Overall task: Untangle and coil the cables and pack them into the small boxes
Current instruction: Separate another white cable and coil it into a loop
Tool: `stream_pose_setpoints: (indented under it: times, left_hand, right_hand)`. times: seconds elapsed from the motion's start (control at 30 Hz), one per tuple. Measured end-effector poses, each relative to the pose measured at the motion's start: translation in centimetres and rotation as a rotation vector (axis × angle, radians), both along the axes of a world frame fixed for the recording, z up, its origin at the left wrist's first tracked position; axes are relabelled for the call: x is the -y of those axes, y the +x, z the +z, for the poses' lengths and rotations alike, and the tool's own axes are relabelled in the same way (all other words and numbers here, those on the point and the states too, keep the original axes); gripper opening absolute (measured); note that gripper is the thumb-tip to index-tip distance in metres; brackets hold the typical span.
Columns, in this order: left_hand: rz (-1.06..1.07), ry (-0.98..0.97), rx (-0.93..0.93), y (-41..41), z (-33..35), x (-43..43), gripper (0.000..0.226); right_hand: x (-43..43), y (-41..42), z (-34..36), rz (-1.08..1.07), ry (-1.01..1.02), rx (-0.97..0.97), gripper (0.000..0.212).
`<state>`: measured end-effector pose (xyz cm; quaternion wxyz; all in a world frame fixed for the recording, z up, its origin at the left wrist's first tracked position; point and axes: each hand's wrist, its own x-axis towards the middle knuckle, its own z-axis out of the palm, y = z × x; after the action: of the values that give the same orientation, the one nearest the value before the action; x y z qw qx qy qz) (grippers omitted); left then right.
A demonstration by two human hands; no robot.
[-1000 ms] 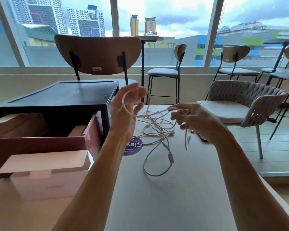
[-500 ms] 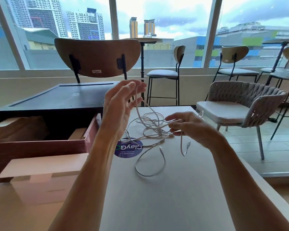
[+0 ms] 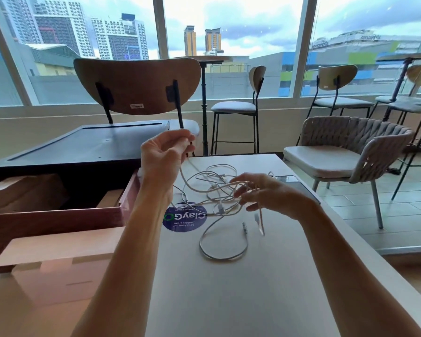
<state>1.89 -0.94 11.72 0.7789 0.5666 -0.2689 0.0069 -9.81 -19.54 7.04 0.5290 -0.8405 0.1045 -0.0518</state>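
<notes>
A person works on a tangle of white cables [image 3: 216, 188] that lies toward the far end of a pale tabletop [image 3: 229, 300], partly over a round blue sticker [image 3: 184, 216]. The left hand [image 3: 165, 154] is raised above the tangle with its fingers curled, pinching one strand that runs down from it into the knot. The right hand [image 3: 270, 193] sits lower and to the right, just above the tabletop, its fingers curled around several strands, and a short cable end with a plug hangs beneath it. One loop of the cables spreads out on the tabletop nearer the person, with another plug end lying just inside it. On the left side of the tabletop stands a small box [image 3: 58, 259], pale and with its flap open. It is well apart from the cables, and nothing can be seen inside it. Right behind it is a larger brown box [image 3: 58, 215], open at the top, and behind that a flat black case [image 3: 83, 147]. A chair [image 3: 136, 86] with a wooden back stands beyond the case, and a woven chair [image 3: 350, 147] stands off to the right of the tabletop.
</notes>
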Motion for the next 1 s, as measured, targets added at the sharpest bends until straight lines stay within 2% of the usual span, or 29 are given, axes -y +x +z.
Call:
stream_pose_setpoints:
  times: [0.07, 0.17, 0.23, 0.27, 0.3, 0.37, 0.43, 0.5, 0.53, 0.63, 0.7, 0.8, 0.87, 1.0]
  left_hand:
    - [0.210, 0.089, 0.069, 1.0, -1.1, 0.2, 0.015]
    - [0.501, 0.548, 0.268, 1.4, -2.5, 0.2, 0.016]
    - [0.531, 0.816, 0.378, 1.1, -3.3, 0.6, 0.028]
    - [0.456, 0.862, 0.428, 1.0, -3.4, 0.8, 0.033]
    - [0.315, 0.869, 0.460, 1.0, -3.4, 1.0, 0.036]
    - [-0.088, 0.836, 0.396, 0.6, -3.0, 1.4, 0.035]
    - [-0.307, 0.884, 0.343, -0.1, -3.2, 1.8, 0.035]
    - [-0.255, 0.926, 0.475, -0.5, -3.4, 2.1, 0.042]
    - [-0.223, 0.888, 0.523, -0.5, -3.5, 2.3, 0.047]
    - [-0.365, 0.651, 0.466, -1.1, -3.3, 2.9, 0.063]
    - [-0.341, 0.544, 0.507, -1.6, -3.2, 3.2, 0.068]
    - [-0.230, 0.444, 0.593, -1.6, -3.3, 3.6, 0.050]
    - [-0.213, 0.450, 0.650, -1.0, -3.7, 3.6, 0.033]
    - [-0.298, 0.493, 0.583, -0.4, -4.7, 3.7, 0.026]
  right_hand:
    - [0.0, -0.2, 0.5, -0.010, -0.026, 0.011, 0.039]
    - [-0.1, -0.5, 1.4, -0.067, 0.002, 0.099, 0.035]
    - [-0.2, -0.9, 2.1, -0.101, 0.020, 0.144, 0.034]
    - [-0.3, -1.2, 2.5, -0.097, 0.028, 0.150, 0.033]
    - [-0.6, -1.5, 3.0, -0.083, 0.044, 0.154, 0.032]
    - [-1.0, -1.9, 3.7, -0.063, 0.080, 0.176, 0.028]
    - [-1.2, -2.2, 4.2, -0.064, 0.098, 0.217, 0.027]
    - [-1.3, -2.4, 4.7, -0.050, 0.121, 0.240, 0.025]
    - [-1.3, -2.5, 4.8, -0.027, 0.152, 0.244, 0.024]
    - [-1.7, -2.9, 5.3, 0.100, 0.340, 0.253, 0.025]
    - [-2.0, -3.2, 5.4, 0.193, 0.425, 0.246, 0.029]
    - [-2.2, -3.6, 5.4, 0.283, 0.474, 0.214, 0.038]
    - [-2.1, -3.7, 5.2, 0.322, 0.513, 0.199, 0.036]
    - [-1.7, -3.7, 4.9, 0.388, 0.570, 0.180, 0.032]
